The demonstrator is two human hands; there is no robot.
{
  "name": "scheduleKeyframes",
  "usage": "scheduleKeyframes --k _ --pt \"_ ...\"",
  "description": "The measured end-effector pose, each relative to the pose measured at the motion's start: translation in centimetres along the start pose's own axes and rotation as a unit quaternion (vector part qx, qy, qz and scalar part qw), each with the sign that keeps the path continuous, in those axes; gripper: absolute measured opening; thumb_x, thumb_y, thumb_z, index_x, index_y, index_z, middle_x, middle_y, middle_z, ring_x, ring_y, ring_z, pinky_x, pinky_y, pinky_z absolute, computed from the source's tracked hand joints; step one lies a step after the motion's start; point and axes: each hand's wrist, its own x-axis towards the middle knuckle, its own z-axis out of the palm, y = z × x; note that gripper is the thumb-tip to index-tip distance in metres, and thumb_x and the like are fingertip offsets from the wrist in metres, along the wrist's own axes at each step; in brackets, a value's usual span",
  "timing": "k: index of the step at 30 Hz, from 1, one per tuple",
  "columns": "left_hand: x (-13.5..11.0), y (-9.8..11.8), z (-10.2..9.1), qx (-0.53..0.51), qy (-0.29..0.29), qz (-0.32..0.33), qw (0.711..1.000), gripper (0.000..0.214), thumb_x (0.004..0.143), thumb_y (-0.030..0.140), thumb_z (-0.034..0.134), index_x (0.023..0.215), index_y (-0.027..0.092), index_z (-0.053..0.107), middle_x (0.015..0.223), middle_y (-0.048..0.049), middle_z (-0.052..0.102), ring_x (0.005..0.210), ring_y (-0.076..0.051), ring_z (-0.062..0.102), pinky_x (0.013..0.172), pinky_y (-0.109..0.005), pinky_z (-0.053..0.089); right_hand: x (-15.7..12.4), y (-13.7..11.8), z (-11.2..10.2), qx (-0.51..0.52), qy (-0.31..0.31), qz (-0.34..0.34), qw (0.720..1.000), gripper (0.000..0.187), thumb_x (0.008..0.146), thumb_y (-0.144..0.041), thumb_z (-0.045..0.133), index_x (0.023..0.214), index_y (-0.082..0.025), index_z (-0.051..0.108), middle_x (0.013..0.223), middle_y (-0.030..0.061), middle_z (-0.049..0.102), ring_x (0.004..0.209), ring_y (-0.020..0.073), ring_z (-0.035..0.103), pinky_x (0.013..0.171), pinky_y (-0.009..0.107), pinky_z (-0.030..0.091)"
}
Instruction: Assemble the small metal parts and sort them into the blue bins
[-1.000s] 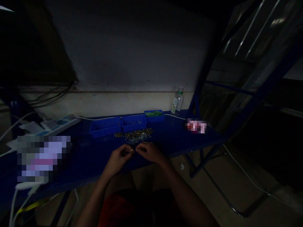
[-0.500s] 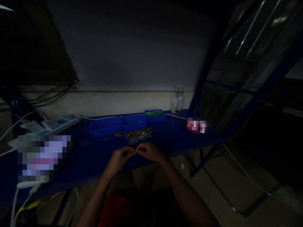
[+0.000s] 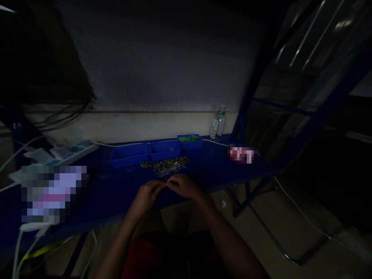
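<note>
Over the near edge of the blue table (image 3: 116,197), my left hand (image 3: 149,192) and my right hand (image 3: 183,186) meet at their fingertips. Both are closed in a pinch; whatever is between the fingers is too small and dark to make out. Just beyond them lies a heap of thin silvery metal pins (image 3: 168,170). Behind the pins spreads a pile of small brass-coloured metal pieces (image 3: 174,162). Three blue trays stand in a row at the back: a long left tray (image 3: 128,159), a middle tray (image 3: 165,155) with a few pins, and a right tray (image 3: 192,145) holding green pieces.
A clear bottle (image 3: 220,126) stands at the back right, near a blurred pink item (image 3: 241,154). To the left are a white power strip (image 3: 72,155) with plugs and a blurred-out object (image 3: 55,193). A white cable runs along the wall; blue frame posts rise on the right.
The left fingers have shifted slightly and look straighter against the right fingertips. Both hands stay in the same place, and the piles and trays look the same.
</note>
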Motion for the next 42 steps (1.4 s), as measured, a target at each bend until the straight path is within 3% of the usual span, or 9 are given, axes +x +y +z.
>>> scheduleKeyframes --k 8,14,20,30,34,37,42 --pt "-0.18 0.16 -0.17 0.015 -0.009 0.013 1.0 0.028 0.085 0.036 0.042 0.086 0.02 0.065 0.089 -0.0052 0.067 0.083 -0.019 0.061 0.076 -0.028 0.045 -0.08 0.4 0.49 0.023 -0.001 0.02 1.0 0.014 0.081 -0.031 0.053 0.088 -0.019 0.059 0.076 -0.0017 0.061 0.067 0.0085 0.054 0.06 0.018 0.037" --pt "-0.24 -0.16 -0.03 0.02 0.0 0.018 1.0 0.029 0.085 0.037 0.041 0.088 0.02 0.064 0.09 -0.006 0.066 0.084 -0.02 0.06 0.077 -0.028 0.044 -0.09 0.04 0.31 0.027 -0.008 0.022 0.999 0.024 0.081 -0.039 0.054 0.095 -0.02 0.059 0.079 -0.0012 0.061 0.069 0.0088 0.055 0.061 0.019 0.037" --pt "-0.05 -0.15 0.07 0.03 -0.003 0.021 0.999 0.027 0.084 0.036 0.043 0.084 0.02 0.064 0.087 -0.005 0.067 0.082 -0.02 0.06 0.076 -0.028 0.044 -0.12 -0.01 0.32 0.006 -0.002 0.007 1.0 0.016 0.084 -0.031 0.051 0.086 -0.019 0.061 0.079 0.0001 0.062 0.072 0.01 0.055 0.065 0.02 0.037" --pt "-0.14 -0.05 -0.04 0.019 -0.005 0.013 1.0 0.028 0.085 0.037 0.041 0.086 0.02 0.064 0.088 -0.0057 0.067 0.083 -0.02 0.06 0.076 -0.028 0.044 -0.21 -0.28 0.05 0.025 -0.009 0.017 1.0 0.017 0.081 -0.03 0.054 0.095 -0.02 0.059 0.07 -0.0042 0.057 0.061 0.0069 0.051 0.055 0.017 0.033" --pt "-0.16 0.07 -0.04 0.019 -0.004 0.016 1.0 0.027 0.085 0.035 0.042 0.085 0.02 0.064 0.087 -0.0049 0.067 0.081 -0.019 0.061 0.073 -0.027 0.044 -0.2 -0.21 0.1 0.024 -0.004 0.016 1.0 0.024 0.084 -0.039 0.049 0.096 -0.022 0.059 0.079 -0.0016 0.062 0.069 0.0086 0.055 0.061 0.018 0.036" --pt "-0.15 0.31 -0.03 0.019 -0.001 0.016 1.0 0.025 0.084 0.035 0.044 0.083 0.02 0.064 0.085 -0.0047 0.067 0.08 -0.019 0.06 0.073 -0.027 0.043 -0.12 0.14 0.3 0.016 -0.001 -0.003 1.0 0.02 0.086 -0.035 0.047 0.091 -0.021 0.061 0.086 0.0004 0.063 0.078 0.0104 0.057 0.069 0.02 0.038" --pt "-0.09 0.47 -0.01 0.018 -0.005 0.023 1.0 0.026 0.084 0.034 0.044 0.082 0.02 0.064 0.083 -0.0049 0.066 0.079 -0.019 0.06 0.073 -0.028 0.043 -0.07 0.62 0.57 0.023 -0.004 0.004 1.0 0.018 0.085 -0.033 0.048 0.089 -0.02 0.06 0.083 0.0002 0.064 0.074 0.0102 0.057 0.065 0.02 0.038"
